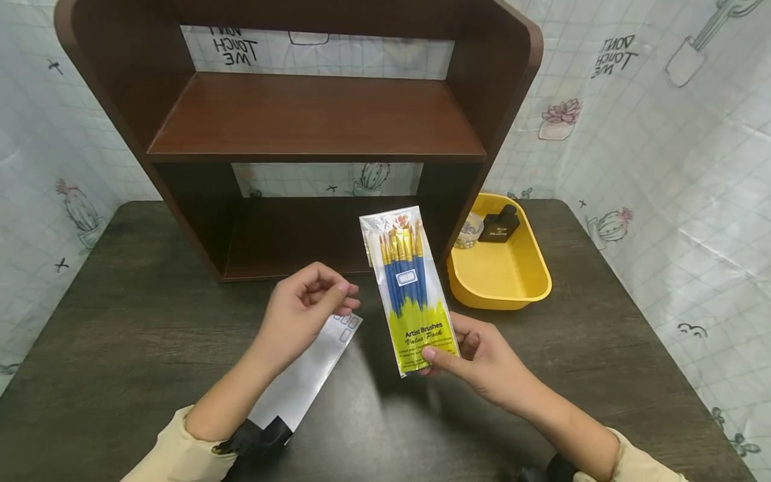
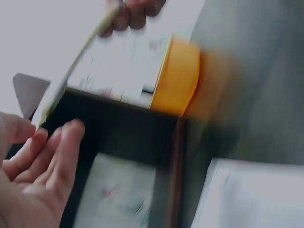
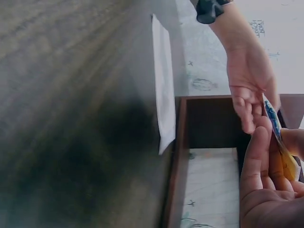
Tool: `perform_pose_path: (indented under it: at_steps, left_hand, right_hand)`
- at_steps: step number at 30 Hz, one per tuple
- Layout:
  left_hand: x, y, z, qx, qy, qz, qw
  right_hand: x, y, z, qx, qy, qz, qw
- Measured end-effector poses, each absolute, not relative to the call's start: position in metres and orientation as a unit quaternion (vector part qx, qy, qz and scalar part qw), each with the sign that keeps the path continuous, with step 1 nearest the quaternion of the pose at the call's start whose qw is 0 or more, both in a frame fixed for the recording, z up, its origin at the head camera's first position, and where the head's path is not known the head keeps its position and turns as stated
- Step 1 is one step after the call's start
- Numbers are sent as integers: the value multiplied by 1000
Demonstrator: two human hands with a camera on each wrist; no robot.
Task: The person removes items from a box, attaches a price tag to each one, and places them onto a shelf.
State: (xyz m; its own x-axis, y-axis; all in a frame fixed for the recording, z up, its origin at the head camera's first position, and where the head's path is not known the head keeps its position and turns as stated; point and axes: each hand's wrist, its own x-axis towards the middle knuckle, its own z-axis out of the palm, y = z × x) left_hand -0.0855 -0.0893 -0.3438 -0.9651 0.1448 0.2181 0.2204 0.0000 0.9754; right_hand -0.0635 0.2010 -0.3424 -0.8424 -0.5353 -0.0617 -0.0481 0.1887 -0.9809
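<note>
Blue-handled brushes (image 1: 403, 262) show through the upper part of a flat packet (image 1: 411, 294), held nearly upright above the table (image 1: 120, 321) and just in front of the brown shelf unit (image 1: 319, 114). The right hand (image 1: 482, 355) grips its near right corner, thumb clamped on the printed front and fingers behind, a hold that probably keeps the face turned toward the wearer. The left hand (image 1: 310, 298) is just beside the packet's left edge, apart from it in the head view, its fingers loosely bent around nothing visible. On that hand's near side, a white pouch (image 1: 307, 375) lies flat on the table. Right of the unit, a yellow tray (image 1: 502, 284) groups a clear container (image 1: 470, 231) and a black bottle (image 1: 501, 225) at its far left, its walls likely there to keep them together.

The packet reads "Artist Brushes Value Pack"; its finer lines are too small to read. "BLUE" seems to top the bottle's lettering; the rest is unclear. Flipped words on the wall covering (image 1: 626, 134) seem to say "Don't touch me".
</note>
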Motion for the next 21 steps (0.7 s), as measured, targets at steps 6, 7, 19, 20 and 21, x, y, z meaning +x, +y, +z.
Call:
perform_pose_path:
  at_steps: [6, 7, 19, 20, 21]
  left_hand:
    - [-94, -137, -332, -106, -807, -478, 331]
    - [-95, -145, -330, -94, -812, -443, 369]
    - [-118, -217, -324, 98, -822, -410, 383]
    - [-121, -219, -326, 102, -832, -412, 358]
    - [-123, -221, -327, 104, -841, -412, 336]
  right_hand:
    - [-72, 197, -323, -216, 757, -592, 173]
    - [-74, 196, -319, -219, 758, -591, 168]
    - [-105, 171, -259, -218, 747, -615, 129]
    - [-109, 168, -254, -215, 745, -619, 126]
    - [-114, 164, -249, -209, 741, -626, 127]
